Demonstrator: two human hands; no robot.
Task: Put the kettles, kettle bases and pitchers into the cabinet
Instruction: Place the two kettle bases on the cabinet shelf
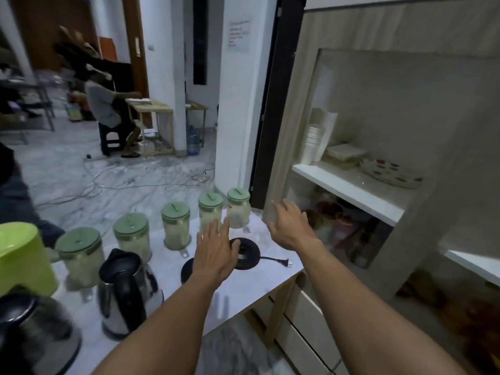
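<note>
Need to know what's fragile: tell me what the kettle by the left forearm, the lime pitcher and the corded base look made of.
Kettle: likely polished steel, given the mirror reflections; black handle and lid look plastic.
Pitcher: opaque lime plastic, soft sheen.
Base: probably black plastic, matte.

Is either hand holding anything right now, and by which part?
Nothing is held. The left hand is spread open over a black kettle base; the right hand is open too.

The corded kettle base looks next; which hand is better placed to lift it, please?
Probably left: the left hand hovers open over the kettle base, while the right hand reaches toward the cabinet.
</note>
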